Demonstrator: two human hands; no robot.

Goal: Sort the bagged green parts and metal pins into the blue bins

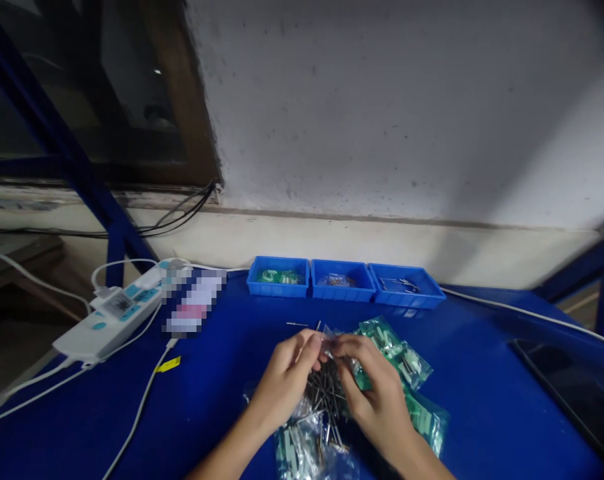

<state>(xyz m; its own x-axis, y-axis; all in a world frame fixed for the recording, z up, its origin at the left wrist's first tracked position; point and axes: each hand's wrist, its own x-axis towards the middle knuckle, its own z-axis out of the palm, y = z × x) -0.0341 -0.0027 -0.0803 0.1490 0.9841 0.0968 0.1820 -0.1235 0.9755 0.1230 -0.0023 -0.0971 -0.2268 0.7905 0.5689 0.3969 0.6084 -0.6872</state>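
Between my two hands is a small clear plastic bag [328,339], held at its edges above the table. My left hand [293,365] pinches its left side between thumb and fingers. On the other side, the fingers of my right hand [369,377] are closed on the bag; its contents are too small to make out. Below my hands lies a heap of thin metal rods [325,393]. Clear packets with pale strips [302,447] are in front of the heap. Green-tinted packets [382,337] lie to the right, partly behind my right hand.
Three blue bins stand along the wall: one with green packets [278,291], one with clear packets [343,293], one with thin rods [407,298]. A white power strip [107,320] with cables is at left. A dark flat device [567,393] lies at right.
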